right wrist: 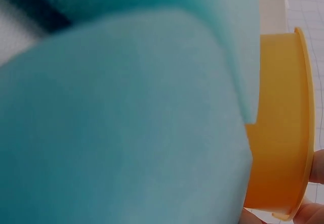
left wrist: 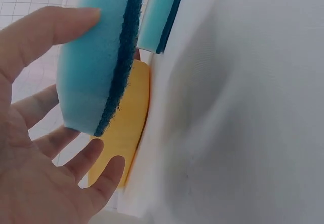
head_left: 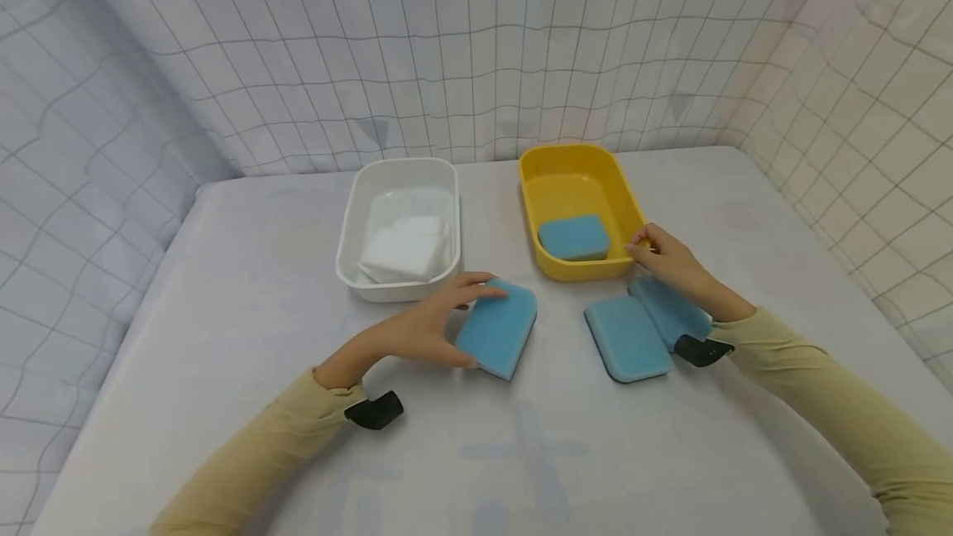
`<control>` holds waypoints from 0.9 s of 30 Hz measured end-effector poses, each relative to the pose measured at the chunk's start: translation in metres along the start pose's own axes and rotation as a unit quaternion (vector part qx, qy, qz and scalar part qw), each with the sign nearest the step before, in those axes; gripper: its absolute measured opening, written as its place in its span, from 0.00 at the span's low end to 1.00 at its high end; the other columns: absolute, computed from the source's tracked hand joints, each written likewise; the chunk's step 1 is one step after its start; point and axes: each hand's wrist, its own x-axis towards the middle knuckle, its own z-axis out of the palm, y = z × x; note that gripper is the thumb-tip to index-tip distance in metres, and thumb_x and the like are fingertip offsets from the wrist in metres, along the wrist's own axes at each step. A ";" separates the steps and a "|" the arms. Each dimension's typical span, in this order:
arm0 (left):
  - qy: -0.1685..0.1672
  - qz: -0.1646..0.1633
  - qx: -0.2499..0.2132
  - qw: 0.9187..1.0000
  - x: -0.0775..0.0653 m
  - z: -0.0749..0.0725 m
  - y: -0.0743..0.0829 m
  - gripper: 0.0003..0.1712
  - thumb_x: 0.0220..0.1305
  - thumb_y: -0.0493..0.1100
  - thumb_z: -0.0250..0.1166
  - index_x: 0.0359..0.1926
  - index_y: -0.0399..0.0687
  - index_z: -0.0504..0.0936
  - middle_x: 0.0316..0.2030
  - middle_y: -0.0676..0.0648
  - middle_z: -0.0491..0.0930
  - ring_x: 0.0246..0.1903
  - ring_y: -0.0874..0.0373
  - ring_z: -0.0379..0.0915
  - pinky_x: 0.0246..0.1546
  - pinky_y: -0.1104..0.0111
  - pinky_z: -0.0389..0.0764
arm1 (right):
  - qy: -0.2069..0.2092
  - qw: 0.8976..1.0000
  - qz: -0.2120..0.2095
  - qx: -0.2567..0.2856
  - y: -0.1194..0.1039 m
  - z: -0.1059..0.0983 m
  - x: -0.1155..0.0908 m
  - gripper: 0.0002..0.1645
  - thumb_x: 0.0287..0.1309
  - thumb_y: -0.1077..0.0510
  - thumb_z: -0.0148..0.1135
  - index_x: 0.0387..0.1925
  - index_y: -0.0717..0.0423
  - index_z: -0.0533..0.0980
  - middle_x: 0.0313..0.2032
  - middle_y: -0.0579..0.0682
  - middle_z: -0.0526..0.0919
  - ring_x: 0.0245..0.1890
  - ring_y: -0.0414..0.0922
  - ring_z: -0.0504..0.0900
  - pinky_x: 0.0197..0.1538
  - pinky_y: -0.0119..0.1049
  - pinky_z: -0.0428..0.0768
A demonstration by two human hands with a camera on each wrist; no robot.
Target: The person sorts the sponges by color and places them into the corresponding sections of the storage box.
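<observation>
My left hand [head_left: 424, 329] holds a blue sponge [head_left: 497, 333] by its edges, thumb on one side and fingers on the other. Its dark scouring layer shows in the left wrist view on this sponge [left wrist: 96, 62]. At the near right corner of a yellow tub [head_left: 584, 271], my right hand [head_left: 673, 259] pinches the rim. Inside that tub lies another blue sponge [head_left: 575, 238]. Two more blue sponges, one left [head_left: 629, 342] and one right [head_left: 673, 313], lie side by side under and beside my right wrist. They fill much of the right wrist view, blurred.
A white tub [head_left: 398, 294] stands left of the yellow one, with white folded-looking pieces [head_left: 405, 251] in it. The white table [head_left: 536, 453] backs onto a grid-patterned curtain [head_left: 476, 64], which also hangs along both sides.
</observation>
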 end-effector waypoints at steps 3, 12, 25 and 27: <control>0.017 -0.003 -0.013 1.000 0.007 -0.001 0.002 0.47 0.47 0.43 0.73 0.68 0.58 0.60 0.71 0.45 0.47 0.68 0.49 0.51 0.63 0.52 0.65 | 0.001 1.000 0.000 -0.004 -0.001 0.000 -0.001 0.19 0.69 0.48 0.44 0.47 0.60 0.63 0.36 0.51 0.65 0.34 0.44 0.64 0.35 0.32 0.64; 0.093 -0.013 -0.014 0.995 0.028 -0.002 0.005 0.48 0.45 0.41 0.74 0.67 0.51 0.61 0.70 0.43 0.51 0.68 0.47 0.53 0.58 0.52 0.71 | 0.006 1.000 -0.003 -0.007 -0.003 0.001 -0.004 0.19 0.70 0.48 0.44 0.47 0.61 0.63 0.35 0.52 0.66 0.34 0.45 0.64 0.35 0.33 0.64; 0.150 -0.047 -0.014 0.988 0.068 -0.010 0.017 0.47 0.46 0.43 0.74 0.67 0.49 0.62 0.70 0.41 0.51 0.66 0.45 0.57 0.57 0.54 0.73 | 0.007 1.000 -0.005 -0.008 -0.002 0.002 -0.005 0.19 0.70 0.47 0.44 0.47 0.60 0.64 0.36 0.51 0.67 0.34 0.44 0.65 0.35 0.32 0.65; 0.153 -0.046 -0.012 0.987 0.073 -0.009 0.018 0.47 0.46 0.44 0.74 0.67 0.48 0.62 0.70 0.41 0.51 0.66 0.45 0.56 0.57 0.54 0.73 | 0.005 1.000 -0.005 -0.008 -0.001 0.002 -0.004 0.19 0.70 0.47 0.44 0.48 0.60 0.64 0.36 0.52 0.67 0.35 0.44 0.65 0.35 0.32 0.65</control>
